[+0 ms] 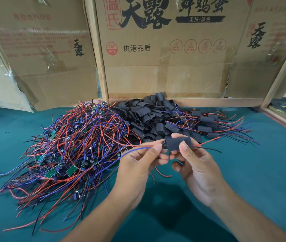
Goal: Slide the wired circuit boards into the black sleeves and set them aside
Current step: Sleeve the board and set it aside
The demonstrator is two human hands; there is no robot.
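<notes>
- I have the right hand (189, 161) pinching a black sleeve (178, 143) between thumb and fingers, held up over the green worktop (269, 172) so its open end faces the other hand.
- The left hand (138, 163) pinches the circuit board (164, 146) at its exposed end, fingers curled round it; most of the board looks already inside the sleeve, with only a small dark edge showing at the sleeve's left mouth.
- A red and a dark wire (206, 145) come out of the sleeve's right end, and a blue wire (135, 151) trails left past the left hand, so I judge the leads were fed through first to guide the board in.
- The pile of bare boards (72, 145) lies toward the worktop's left side, within the left hand's reach.
- The loose sleeves (149, 116) are heaped at the back edge against the cardboard boxes (165, 70).
- The finished pieces (208, 126) sit right of that heap, toward the right edge, handy for the right hand to drop this one.
</notes>
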